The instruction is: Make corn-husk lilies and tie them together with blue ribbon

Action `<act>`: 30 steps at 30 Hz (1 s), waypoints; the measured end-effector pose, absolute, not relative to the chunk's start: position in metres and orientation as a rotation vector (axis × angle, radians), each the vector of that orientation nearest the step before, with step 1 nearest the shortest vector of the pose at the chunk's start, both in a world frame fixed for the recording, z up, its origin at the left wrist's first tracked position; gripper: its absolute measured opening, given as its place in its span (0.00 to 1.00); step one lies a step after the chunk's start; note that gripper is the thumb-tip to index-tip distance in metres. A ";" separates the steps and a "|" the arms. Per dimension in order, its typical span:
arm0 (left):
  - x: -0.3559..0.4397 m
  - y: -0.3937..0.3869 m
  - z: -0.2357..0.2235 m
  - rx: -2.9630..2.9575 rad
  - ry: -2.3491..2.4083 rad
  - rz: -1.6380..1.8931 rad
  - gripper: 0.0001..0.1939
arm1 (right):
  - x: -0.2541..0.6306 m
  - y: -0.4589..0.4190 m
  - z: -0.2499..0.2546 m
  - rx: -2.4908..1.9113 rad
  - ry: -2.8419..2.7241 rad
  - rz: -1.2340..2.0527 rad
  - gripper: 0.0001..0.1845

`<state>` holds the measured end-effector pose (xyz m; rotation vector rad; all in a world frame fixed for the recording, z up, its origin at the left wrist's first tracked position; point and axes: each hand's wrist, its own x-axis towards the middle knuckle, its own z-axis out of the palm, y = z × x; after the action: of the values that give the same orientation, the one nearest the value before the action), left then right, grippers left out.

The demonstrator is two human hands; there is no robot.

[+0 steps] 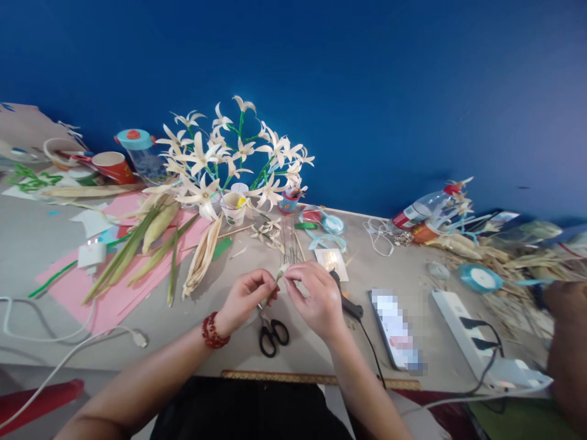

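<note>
My left hand, with a red bead bracelet at the wrist, pinches a small greenish stem upright in front of me. My right hand is closed at the stem's pale upper end, thumb and fingertips together on it. Fingers cover most of the piece, so its exact shape is hidden. Black-handled scissors lie just below my hands. Thin wires lie beyond my fingertips. Close to my right hand is a black glue gun, partly hidden by it.
White husk flowers on green stems stand in a paper cup. Corn husks lie on pink paper at left. At right are a phone, a power strip and a blue ribbon roll. Cords cross both sides.
</note>
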<state>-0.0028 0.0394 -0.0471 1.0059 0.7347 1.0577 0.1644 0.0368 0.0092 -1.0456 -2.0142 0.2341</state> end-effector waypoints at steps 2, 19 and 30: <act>-0.003 0.039 -0.047 0.995 0.730 1.054 0.12 | 0.164 0.037 0.009 -1.040 -2.018 0.222 0.08; -0.002 0.039 -0.048 0.874 0.594 1.063 0.09 | 0.155 0.020 -0.003 -1.189 -1.577 0.639 0.04; -0.001 0.038 -0.052 0.867 0.598 1.024 0.11 | 0.146 0.022 -0.008 -1.048 -1.295 1.076 0.05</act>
<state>-0.0015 0.0381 -0.0516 0.8665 0.5979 1.0242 0.1462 0.0224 -0.0084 -1.0478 -1.2952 1.0758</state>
